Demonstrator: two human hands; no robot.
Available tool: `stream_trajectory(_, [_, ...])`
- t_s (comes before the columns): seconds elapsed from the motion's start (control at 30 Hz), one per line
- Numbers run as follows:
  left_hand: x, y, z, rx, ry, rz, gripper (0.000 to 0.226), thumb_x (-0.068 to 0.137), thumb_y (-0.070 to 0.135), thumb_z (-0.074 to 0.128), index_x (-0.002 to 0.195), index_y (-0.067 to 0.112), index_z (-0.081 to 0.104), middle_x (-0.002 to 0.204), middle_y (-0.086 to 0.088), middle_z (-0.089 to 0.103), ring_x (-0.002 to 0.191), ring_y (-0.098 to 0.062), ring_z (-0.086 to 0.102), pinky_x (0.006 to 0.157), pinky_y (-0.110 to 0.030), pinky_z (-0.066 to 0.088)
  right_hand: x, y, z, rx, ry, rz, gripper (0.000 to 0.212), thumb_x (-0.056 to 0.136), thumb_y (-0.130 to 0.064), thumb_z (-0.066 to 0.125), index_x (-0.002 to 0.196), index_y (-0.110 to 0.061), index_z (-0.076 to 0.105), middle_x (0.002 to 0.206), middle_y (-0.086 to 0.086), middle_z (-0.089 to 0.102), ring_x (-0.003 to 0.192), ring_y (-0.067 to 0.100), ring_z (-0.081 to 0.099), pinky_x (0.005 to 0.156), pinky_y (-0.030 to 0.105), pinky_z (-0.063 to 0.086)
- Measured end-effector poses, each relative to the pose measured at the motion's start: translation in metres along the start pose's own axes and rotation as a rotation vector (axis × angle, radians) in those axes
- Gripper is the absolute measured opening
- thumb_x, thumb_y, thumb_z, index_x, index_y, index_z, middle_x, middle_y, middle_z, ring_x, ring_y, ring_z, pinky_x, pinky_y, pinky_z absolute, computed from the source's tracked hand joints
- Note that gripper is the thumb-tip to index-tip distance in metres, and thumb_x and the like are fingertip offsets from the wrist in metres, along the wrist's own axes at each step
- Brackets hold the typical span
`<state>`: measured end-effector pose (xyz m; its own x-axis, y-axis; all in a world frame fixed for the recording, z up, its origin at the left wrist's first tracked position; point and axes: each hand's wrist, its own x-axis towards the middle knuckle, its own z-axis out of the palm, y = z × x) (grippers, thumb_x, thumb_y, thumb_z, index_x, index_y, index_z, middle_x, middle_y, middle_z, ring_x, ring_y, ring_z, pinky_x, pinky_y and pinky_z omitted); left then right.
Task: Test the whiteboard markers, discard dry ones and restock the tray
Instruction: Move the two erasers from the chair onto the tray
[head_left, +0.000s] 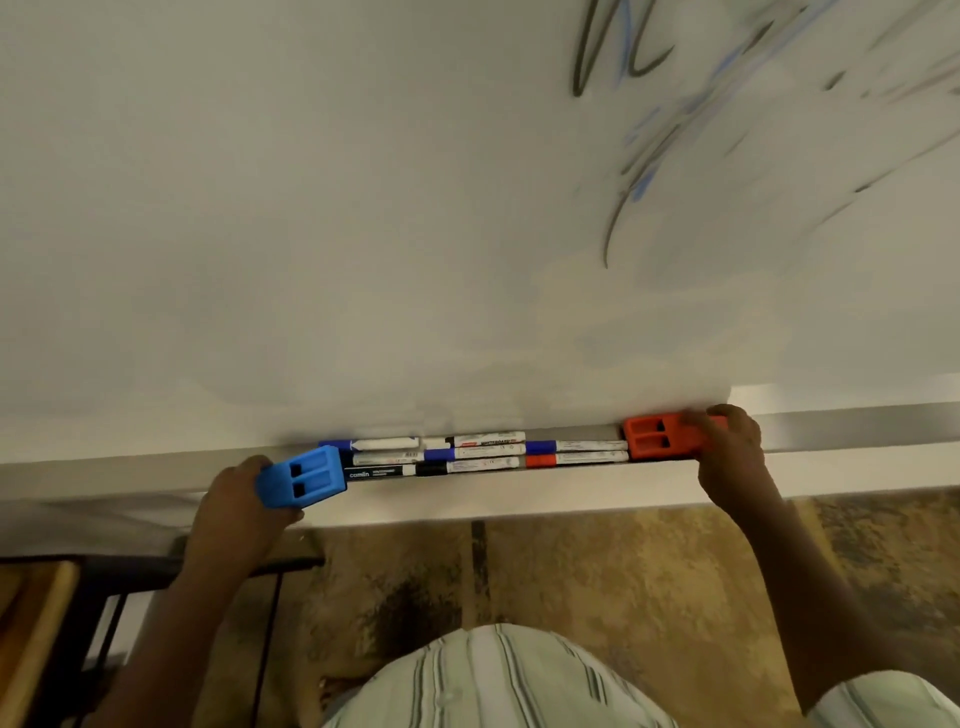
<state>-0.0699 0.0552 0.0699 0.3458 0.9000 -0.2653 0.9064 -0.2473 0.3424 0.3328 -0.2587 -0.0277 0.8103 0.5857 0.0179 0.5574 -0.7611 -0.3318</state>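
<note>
Gripping blue eraser (301, 477) with your left hand (236, 512), red eraser (657, 437) with your right hand (732, 460); markers (483, 455) lie in rows on tray (857, 422) between your hands, scribbled whiteboard (363, 208) just beyond.

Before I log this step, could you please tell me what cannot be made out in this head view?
Head view:
- Small print on the markers: too small, blurred.
- Right end of the red eraser: hidden under the right hand.
- Fingers of the left hand: mostly hidden behind the blue eraser.
- Scribbles on the whiteboard: motion-blurred, cut by the right edge.
</note>
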Motion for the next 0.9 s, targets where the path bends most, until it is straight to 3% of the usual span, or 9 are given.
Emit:
stream_trajectory(0.13, [0.018,-0.02,-0.006,0.016,0.075,0.003,0.05,0.062,0.006,0.084,0.105,0.003,0.058,0.098,-0.017,0.062,0.085,-0.029,0.058,0.075,-0.042,0.049,-0.003,-0.001,0.006,-0.018,0.035,-0.005,0.057,0.067,0.021,0.055,0.116,-0.007,0.063,0.115,0.026,0.055,0.101,0.05,0.052,0.083,0.056,0.049])
stream_trajectory(0.3, [0.047,-0.047,-0.008,0.191,0.095,-0.02,0.062,0.064,0.007,0.081,0.119,0.005,0.053,0.106,-0.02,0.057,0.096,-0.039,0.056,0.083,-0.051,0.05,-0.008,-0.01,0.011,0.018,0.106,0.022,0.058,0.057,0.023,0.059,0.11,0.001,0.066,0.112,0.028,0.061,0.097,0.049,0.059,0.081,0.057,0.051])
stream_trajectory(0.6, [0.077,-0.057,-0.011,0.164,-0.009,-0.096,0.067,0.07,-0.002,0.075,0.131,0.008,0.048,0.126,-0.02,0.036,0.107,-0.039,0.05,0.099,-0.048,0.045,-0.02,-0.02,0.011,-0.005,0.001,0.098,0.067,0.064,0.018,0.066,0.125,-0.004,0.055,0.133,0.023,0.05,0.114,0.05,0.048,0.087,0.061,0.044])
stream_trajectory(0.9, [0.083,-0.056,0.0,0.174,-0.064,-0.045,0.072,0.061,0.006,0.085,0.125,0.007,0.054,0.114,-0.021,0.058,0.105,-0.036,0.057,0.091,-0.045,0.049,-0.02,-0.026,0.012,-0.023,-0.038,0.159,0.067,0.068,0.018,0.056,0.13,-0.006,0.052,0.14,0.022,0.042,0.119,0.048,0.042,0.088,0.062,0.044])
